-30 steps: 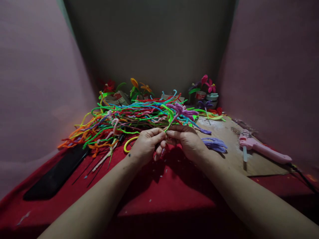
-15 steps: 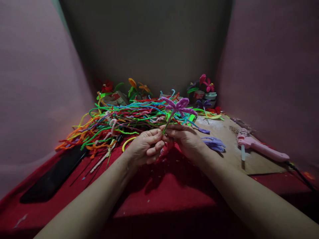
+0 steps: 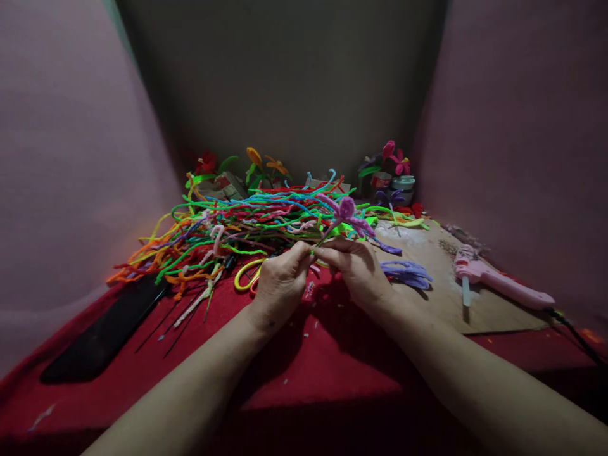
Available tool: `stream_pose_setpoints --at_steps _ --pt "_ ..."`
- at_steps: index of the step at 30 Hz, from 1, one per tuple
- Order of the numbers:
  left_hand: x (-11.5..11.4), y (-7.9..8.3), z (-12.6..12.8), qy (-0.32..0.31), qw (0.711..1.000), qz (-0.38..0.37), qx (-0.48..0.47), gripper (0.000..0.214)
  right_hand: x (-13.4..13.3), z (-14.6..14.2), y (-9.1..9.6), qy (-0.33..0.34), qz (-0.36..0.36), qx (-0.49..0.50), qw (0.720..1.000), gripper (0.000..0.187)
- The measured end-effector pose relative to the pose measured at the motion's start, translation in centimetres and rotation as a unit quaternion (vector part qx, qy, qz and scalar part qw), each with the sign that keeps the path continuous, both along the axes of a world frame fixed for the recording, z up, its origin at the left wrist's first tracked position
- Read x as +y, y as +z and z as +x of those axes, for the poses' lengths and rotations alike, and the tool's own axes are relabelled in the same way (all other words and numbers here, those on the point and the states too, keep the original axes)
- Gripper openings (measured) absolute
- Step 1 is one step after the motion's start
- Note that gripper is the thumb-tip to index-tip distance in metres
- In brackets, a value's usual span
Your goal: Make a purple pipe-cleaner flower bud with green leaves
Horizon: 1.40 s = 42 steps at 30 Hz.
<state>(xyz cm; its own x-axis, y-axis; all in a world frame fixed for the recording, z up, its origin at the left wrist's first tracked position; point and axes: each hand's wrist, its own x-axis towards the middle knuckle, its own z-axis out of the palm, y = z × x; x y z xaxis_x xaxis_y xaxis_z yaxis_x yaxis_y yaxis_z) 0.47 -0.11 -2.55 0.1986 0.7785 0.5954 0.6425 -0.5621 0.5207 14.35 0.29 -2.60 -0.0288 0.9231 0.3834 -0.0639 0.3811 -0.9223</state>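
Pinches one purple flower (image 3: 346,208) by its stem (image 3: 327,234), with fingertips of left hand (image 3: 284,280) and right hand (image 3: 360,272) clamped there, petals (image 3: 363,227) just beyond. Has one glue gun (image 3: 504,285) on one cardboard sheet (image 3: 484,316), well right of the fingers; leaves room nearside, over red cloth (image 3: 327,377), to its near edge.

A purple pipe-cleaner flower (image 3: 346,210), petals spread, leans up and rightward, its thin stem (image 3: 326,235), green near the bottom, pinched between left hand (image 3: 281,277) and right hand (image 3: 357,271).
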Motion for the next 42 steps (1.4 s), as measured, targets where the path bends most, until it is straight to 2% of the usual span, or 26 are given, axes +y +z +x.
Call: stream_pose_setpoints --at_steps 3,8,15,21,24,28,33,37,40,42 --pt "0.1 0.2 0.0 -0.022 0.993 -0.07 -0.092 0.015 -0.2 -0.2 0.2 0.009 0.004 0.003 1.0 0.019" --pt "0.4 0.5 0.4 -0.089 0.947 -0.209 -0.228 0.017 0.3 -0.3 0.0 0.031 -0.017 -0.002 0.999 0.023" --pt "0.4 1.2 0.2 -0.13 0.887 -0.324 -0.303 0.019 0.1 -0.5 0.1 -0.006 -0.045 0.033 0.998 0.011" --pt "0.8 1.2 -0.2 -0.191 0.813 -0.405 -0.372 0.023 0.0 -0.7 0.3 0.016 -0.052 0.095 0.994 0.012" --pt "0.9 1.1 -0.4 -0.222 0.792 -0.415 -0.389 0.022 0.0 -0.7 0.3 0.026 -0.058 0.121 0.991 0.015" --pt "1.0 1.1 -0.5 -0.231 0.791 -0.417 -0.383 0.022 -0.1 -0.5 0.5 0.052 -0.077 0.137 0.986 0.018" --pt "1.0 1.3 -0.6 -0.235 0.792 -0.421 -0.374 0.021 0.0 0.0 0.7 0.127 -0.059 0.084 0.987 0.015" --pt "1.1 1.5 -0.7 -0.226 0.818 -0.384 -0.363 0.024 0.2 0.2 0.4 0.194 -0.062 0.093 0.975 0.019" --pt "0.9 1.6 -0.7 -0.224 0.832 -0.365 -0.353 0.026 0.3 0.2 0.3 0.197 -0.069 0.107 0.972 0.018" --pt "0.9 1.6 -0.8 -0.226 0.82 -0.383 -0.36 0.026 0.3 0.2 0.4 0.194 -0.063 0.104 0.973 0.014"
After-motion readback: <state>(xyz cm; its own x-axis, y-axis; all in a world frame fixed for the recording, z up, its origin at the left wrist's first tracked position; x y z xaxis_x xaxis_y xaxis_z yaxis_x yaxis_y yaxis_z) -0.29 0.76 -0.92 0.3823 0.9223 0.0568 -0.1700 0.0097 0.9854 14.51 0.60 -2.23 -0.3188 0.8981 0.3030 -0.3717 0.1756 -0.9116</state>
